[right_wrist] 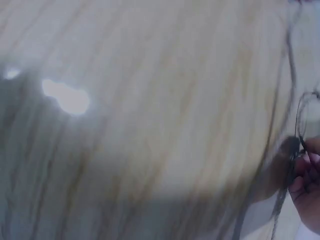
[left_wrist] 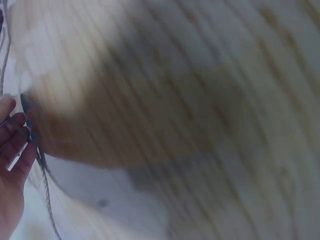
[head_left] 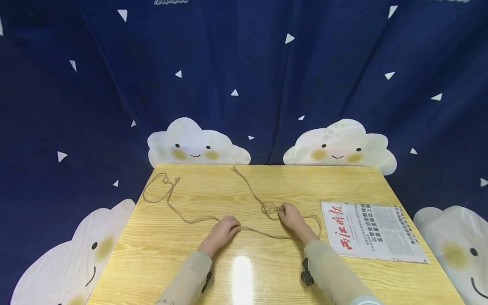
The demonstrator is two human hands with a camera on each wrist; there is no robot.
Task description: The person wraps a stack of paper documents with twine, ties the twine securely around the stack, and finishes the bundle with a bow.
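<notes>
A thin brown rope (head_left: 263,232) winds across the wooden table in the head view. My left hand (head_left: 222,232) pinches its middle stretch between thumb and fingers; the left wrist view also has this hand (left_wrist: 12,172) with the rope (left_wrist: 48,200) running from it. To the right, my right hand (head_left: 292,218) pinches the rope beside a small loose loop (head_left: 268,208). From that loop, one frayed end (head_left: 240,173) reaches toward the far edge. In the right wrist view the right hand (right_wrist: 307,192) sits at the frame's edge, fingertips on the rope, partly cut off.
At the far left of the table, the rope's other part forms a large loop (head_left: 144,195) with a knot and a frayed end. A folded newspaper (head_left: 396,237) lies right of my right hand. A dark blue curtain (head_left: 259,55) with clouds hangs behind the table (head_left: 152,262).
</notes>
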